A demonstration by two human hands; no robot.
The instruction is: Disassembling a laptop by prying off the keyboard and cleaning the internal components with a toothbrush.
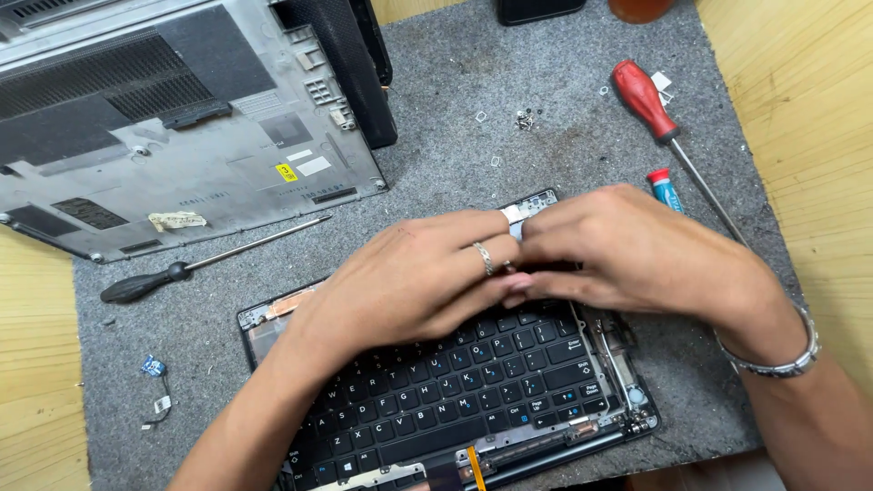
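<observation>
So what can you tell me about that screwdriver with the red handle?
The red-handled screwdriver has a glossy, plastic-looking red grip and a long thin metal shaft. It lies flat on the grey felt mat, angled, handle toward the top. Its tip disappears behind the right hand. No hand holds it. A small blue tube with a red cap lies beside its shaft.

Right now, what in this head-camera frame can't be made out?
- What the fingertips pinch: hidden by left hand and right hand over the keyboard.
- Keyboard's near edge: cut off by the bottom of the frame.
- Tiny parts on the grey mat: too small to identify.
- Orange object: cut off at the top.
</observation>
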